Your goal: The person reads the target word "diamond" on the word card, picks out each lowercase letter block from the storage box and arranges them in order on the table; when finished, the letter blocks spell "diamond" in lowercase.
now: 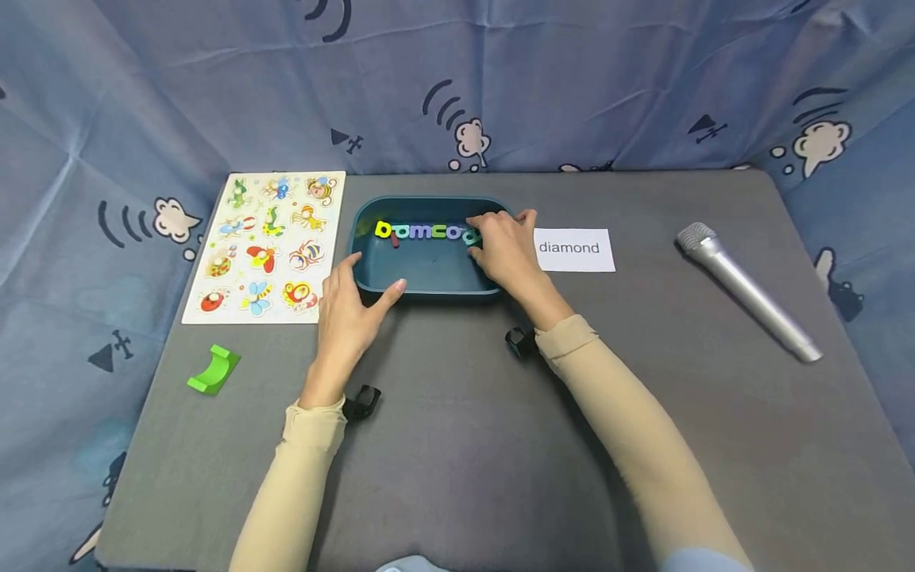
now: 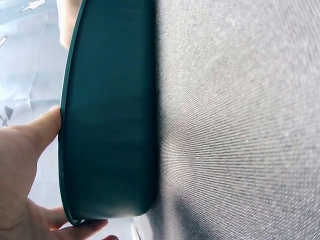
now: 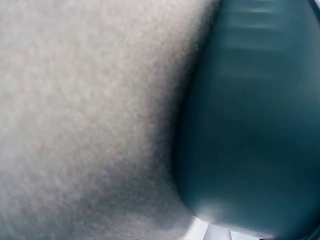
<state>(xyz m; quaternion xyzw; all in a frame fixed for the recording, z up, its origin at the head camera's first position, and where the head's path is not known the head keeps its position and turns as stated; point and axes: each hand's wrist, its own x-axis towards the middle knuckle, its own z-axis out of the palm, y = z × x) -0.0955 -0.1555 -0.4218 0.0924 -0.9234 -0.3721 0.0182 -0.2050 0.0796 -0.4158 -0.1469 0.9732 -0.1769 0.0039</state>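
A dark teal tray [image 1: 429,295] stands at the table's far middle. Inside it lies a row of colourful plastic letters [image 1: 420,232], a yellow one at its left end and a purple m near the middle. My left hand [image 1: 346,318] rests on the tray's near left corner, thumb on the near rim and fingers spread along the left side; the left wrist view shows this contact too. My right hand [image 1: 509,248] reaches over the right end, its thumb and index finger about the teal-green letter [image 1: 471,237] there. In the right wrist view the fingers are hidden behind the tray wall [image 3: 250,115].
A white card reading "diamond" [image 1: 572,250] lies right of the tray. Farther right is a silver microphone [image 1: 750,294]. An insect sticker sheet [image 1: 243,230] lies left of the tray, with a green curved block [image 1: 214,370] nearer. A blue patterned curtain [image 1: 572,79] hangs behind the table.
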